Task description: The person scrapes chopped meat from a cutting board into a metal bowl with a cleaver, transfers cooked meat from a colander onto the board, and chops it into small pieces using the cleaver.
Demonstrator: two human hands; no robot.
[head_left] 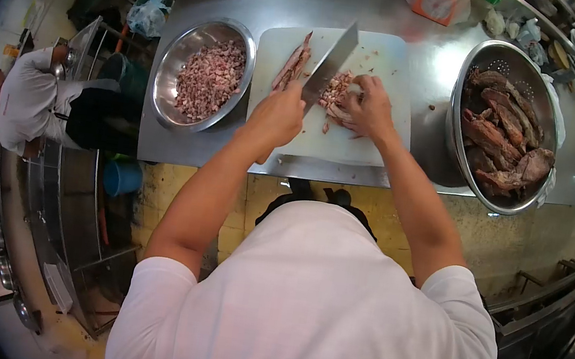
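Observation:
My left hand point(279, 119) is closed round the handle of a cleaver point(336, 59), whose broad blade slants up and to the right over the white cutting board point(391, 51). Just right of the blade lies chopped reddish meat point(335, 90), with uncut strips below it. My right hand point(371, 107) rests at the right side of this meat, fingers bent against it. A longer strip of meat point(290, 67) lies left of the blade. Small scraps are scattered on the board.
A steel bowl point(161, 83) of diced meat stands left of the board. At the right is a perforated steel bowl point(457, 140) with large dark meat pieces. An orange box point(438, 2) in plastic sits at the back. Another person point(33, 99) is at the far left.

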